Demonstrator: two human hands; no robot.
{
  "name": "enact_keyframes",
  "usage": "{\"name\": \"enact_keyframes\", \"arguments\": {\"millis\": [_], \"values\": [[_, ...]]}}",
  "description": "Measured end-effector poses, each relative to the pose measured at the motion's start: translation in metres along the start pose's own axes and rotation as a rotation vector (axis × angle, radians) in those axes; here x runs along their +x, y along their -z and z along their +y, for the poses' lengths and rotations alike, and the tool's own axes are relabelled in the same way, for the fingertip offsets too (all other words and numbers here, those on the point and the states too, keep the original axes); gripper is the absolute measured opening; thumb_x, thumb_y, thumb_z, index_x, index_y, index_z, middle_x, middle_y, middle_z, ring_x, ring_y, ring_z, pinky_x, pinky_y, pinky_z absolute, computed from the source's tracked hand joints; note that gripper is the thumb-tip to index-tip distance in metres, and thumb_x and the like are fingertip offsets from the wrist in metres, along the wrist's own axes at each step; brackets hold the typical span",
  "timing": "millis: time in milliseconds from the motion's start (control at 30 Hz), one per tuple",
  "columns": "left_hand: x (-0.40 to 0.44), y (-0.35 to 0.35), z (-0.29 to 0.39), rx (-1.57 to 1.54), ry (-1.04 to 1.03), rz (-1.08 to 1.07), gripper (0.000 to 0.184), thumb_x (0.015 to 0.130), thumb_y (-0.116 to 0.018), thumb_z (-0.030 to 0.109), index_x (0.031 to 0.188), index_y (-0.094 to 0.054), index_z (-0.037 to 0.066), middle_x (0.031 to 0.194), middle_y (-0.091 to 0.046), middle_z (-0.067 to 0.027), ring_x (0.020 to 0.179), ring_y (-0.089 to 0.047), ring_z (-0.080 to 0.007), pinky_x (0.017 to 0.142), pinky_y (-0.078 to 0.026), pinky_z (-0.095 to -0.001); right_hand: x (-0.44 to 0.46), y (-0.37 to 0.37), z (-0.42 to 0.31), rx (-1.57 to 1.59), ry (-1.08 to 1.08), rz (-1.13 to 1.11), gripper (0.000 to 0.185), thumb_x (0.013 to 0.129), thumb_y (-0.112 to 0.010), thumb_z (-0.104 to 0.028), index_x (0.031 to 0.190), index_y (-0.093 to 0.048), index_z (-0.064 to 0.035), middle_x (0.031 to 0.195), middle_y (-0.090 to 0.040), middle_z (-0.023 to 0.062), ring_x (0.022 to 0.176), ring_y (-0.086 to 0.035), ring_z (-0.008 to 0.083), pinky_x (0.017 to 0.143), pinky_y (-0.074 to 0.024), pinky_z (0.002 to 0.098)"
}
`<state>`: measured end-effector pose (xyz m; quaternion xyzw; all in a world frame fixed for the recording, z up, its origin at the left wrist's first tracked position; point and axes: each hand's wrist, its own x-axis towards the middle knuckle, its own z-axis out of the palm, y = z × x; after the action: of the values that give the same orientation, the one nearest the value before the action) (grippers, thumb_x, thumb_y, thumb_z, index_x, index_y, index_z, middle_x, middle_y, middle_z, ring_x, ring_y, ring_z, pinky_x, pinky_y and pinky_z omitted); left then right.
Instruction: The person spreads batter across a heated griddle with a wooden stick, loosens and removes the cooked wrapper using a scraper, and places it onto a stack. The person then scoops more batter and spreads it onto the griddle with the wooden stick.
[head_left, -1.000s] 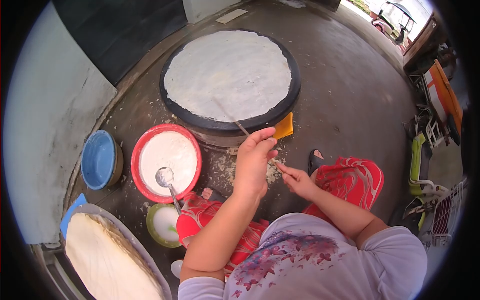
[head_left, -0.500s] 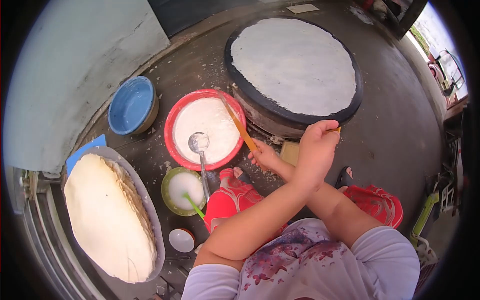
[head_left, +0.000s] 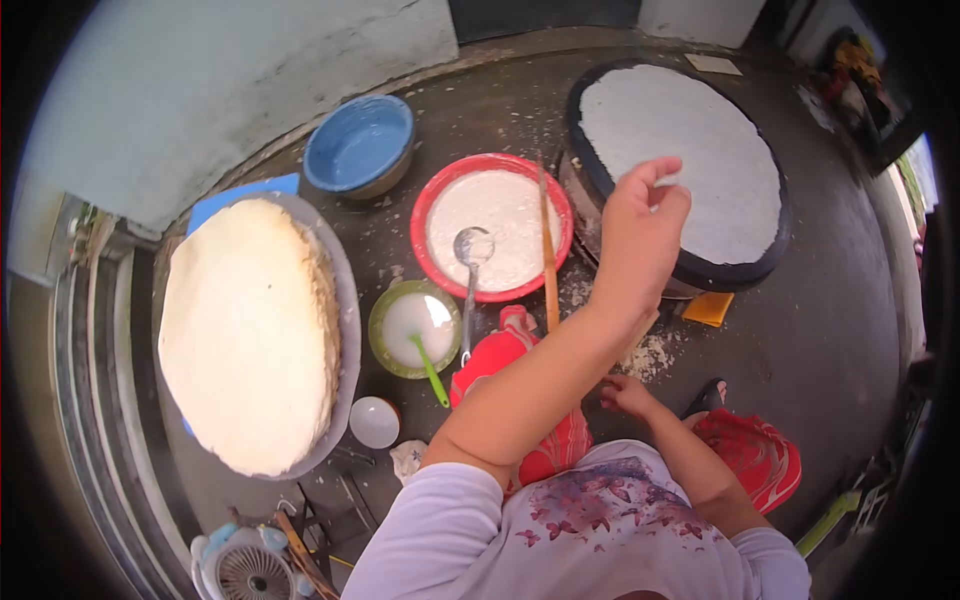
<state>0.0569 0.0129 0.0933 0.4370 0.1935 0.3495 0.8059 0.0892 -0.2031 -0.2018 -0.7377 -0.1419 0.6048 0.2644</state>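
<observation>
My left hand point(head_left: 648, 225) is raised in front of the round black griddle point(head_left: 778, 262), its bent thumb and fingers apart and nothing visible between them. A thin white sheet of batter point(head_left: 690, 140) covers most of the griddle. Lower down, my right hand point(head_left: 625, 395) hangs near my lap with loosely spread fingers. A flat wooden stick point(head_left: 549, 245) leans across the right rim of the red basin point(head_left: 421, 237), its lower end by my knee. In the basin's white batter point(head_left: 500, 205) rests a metal ladle point(head_left: 472, 262).
On the left, a stack of thin round pancakes point(head_left: 245, 335) lies on a grey round tray point(head_left: 345, 350). Nearby stand a green bowl point(head_left: 378, 345) of whitish liquid, a white bowl point(head_left: 375, 423) and a blue basin point(head_left: 358, 150). A yellow pad point(head_left: 707, 308) sits by the griddle; a fan point(head_left: 250, 570) stands lower left.
My right hand has let go of the wooden stick and drawn back towards my lap, so my arms are uncrossed. My left hand has loosened and risen. The view has turned left.
</observation>
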Motion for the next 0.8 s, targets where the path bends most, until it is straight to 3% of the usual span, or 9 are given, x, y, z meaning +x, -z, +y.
{"name": "enact_keyframes", "arguments": {"millis": [100, 200, 233, 300, 367, 500, 533, 700, 800], "values": [[0.0, 0.038, 0.041, -0.015, -0.321, 0.19, 0.035, 0.079, -0.056, 0.005, 0.112, -0.048, -0.004, 0.106, -0.053, -0.0094, 0.085, -0.053, -0.0115, 0.073, -0.043, -0.0219, -0.025, 0.005, 0.0, 0.087, -0.036, 0.024, 0.044, 0.084, -0.051, -0.012, 0.126, -0.042, -0.0042, 0.097, -0.061, 0.009, 0.07, -0.061, 0.0142, 0.058, -0.0486, 0.0251], [-0.018, 0.095, 0.048, 0.122, -0.4, 0.413, 0.036, 0.077, -0.058, 0.007, 0.11, -0.051, -0.004, 0.108, -0.053, -0.0104, 0.088, -0.053, -0.0124, 0.072, -0.043, -0.0236, -0.031, 0.017, 0.018, 0.199, -0.016, 0.092, 0.037, 0.086, -0.048, -0.011, 0.122, -0.046, -0.0045, 0.094, -0.06, 0.0087, 0.071, -0.061, 0.0146, 0.057, -0.0489, 0.0247], [-0.03, 0.107, 0.049, 0.221, -0.334, 0.49, 0.035, 0.077, -0.057, 0.006, 0.11, -0.051, -0.004, 0.109, -0.053, -0.0099, 0.087, -0.053, -0.0119, 0.072, -0.043, -0.023, -0.031, 0.021, 0.022, 0.229, -0.029, 0.126, 0.033, 0.086, -0.049, -0.014, 0.117, -0.048, -0.004, 0.091, -0.06, 0.0078, 0.071, -0.061, 0.0151, 0.057, -0.0493, 0.0251], [-0.051, 0.133, 0.036, 0.272, -0.338, 0.475, 0.033, 0.079, -0.055, 0.006, 0.111, -0.051, -0.003, 0.107, -0.055, -0.0094, 0.087, -0.054, -0.0116, 0.073, -0.043, -0.0226, -0.033, 0.031, 0.031, 0.307, -0.075, 0.246, 0.026, 0.086, -0.05, -0.02, 0.107, -0.052, -0.0041, 0.088, -0.058, 0.0066, 0.07, -0.06, 0.0163, 0.057, -0.0504, 0.0274], [-0.082, 0.133, 0.031, 0.437, -0.292, 0.473, 0.033, 0.081, -0.051, 0.005, 0.114, -0.051, 0.0, 0.111, -0.053, -0.0095, 0.098, -0.052, -0.0147, 0.083, -0.04, -0.0255, -0.026, 0.044, 0.04, 0.45, -0.147, 0.378, 0.027, 0.085, -0.052, -0.029, 0.099, -0.052, -0.0058, 0.09, -0.055, 0.0072, 0.072, -0.058, 0.0194, 0.059, -0.0517, 0.0334], [-0.126, 0.154, 0.002, 1.103, -0.386, 0.357, 0.036, 0.083, -0.049, 0.005, 0.119, -0.047, 0.003, 0.12, -0.045, -0.0081, 0.109, -0.044, -0.0183, 0.093, -0.033, -0.0303, -0.017, 0.084, 0.039, 0.794, -0.208, 0.633, 0.059, 0.081, -0.059, -0.032, 0.128, -0.031, -0.0097, 0.112, -0.048, 0.012, 0.087, -0.055, 0.0266, 0.067, -0.0501, 0.04], [-0.135, 0.142, 0.004, 1.179, -0.354, 0.357, 0.038, 0.081, -0.049, 0.004, 0.118, -0.045, -0.001, 0.122, -0.042, -0.0156, 0.113, -0.042, -0.0262, 0.096, -0.031, -0.0346, -0.017, 0.094, 0.034, 0.797, -0.217, 0.709, 0.066, 0.08, -0.06, -0.035, 0.131, -0.027, -0.0105, 0.115, -0.046, 0.0123, 0.088, -0.054, 0.0257, 0.068, -0.0495, 0.0386], [-0.16, 0.134, -0.013, 1.169, -0.296, 0.378, 0.04, 0.084, -0.047, 0.008, 0.122, -0.04, -0.004, 0.125, -0.039, -0.0173, 0.115, -0.039, -0.0277, 0.098, -0.029, -0.0361, -0.004, 0.153, 0.037, 0.748, -0.236, 0.906, 0.076, 0.077, -0.064, -0.039, 0.135, -0.023, -0.01, 0.121, -0.042, 0.0144, 0.093, -0.05, 0.0238, 0.069, -0.0471, 0.0362], [-0.158, 0.128, -0.031, 1.284, -0.272, 0.296, 0.041, 0.085, -0.045, 0.012, 0.122, -0.038, -0.005, 0.127, -0.036, -0.0192, 0.116, -0.037, -0.0303, 0.097, -0.028, -0.0386, 0.005, 0.18, 0.037, 0.728, -0.216, 0.983, 0.074, 0.077, -0.064, -0.038, 0.133, -0.026, -0.0057, 0.106, -0.051, 0.0148, 0.079, -0.052, 0.0216, 0.06, -0.0457, 0.0348]]}}
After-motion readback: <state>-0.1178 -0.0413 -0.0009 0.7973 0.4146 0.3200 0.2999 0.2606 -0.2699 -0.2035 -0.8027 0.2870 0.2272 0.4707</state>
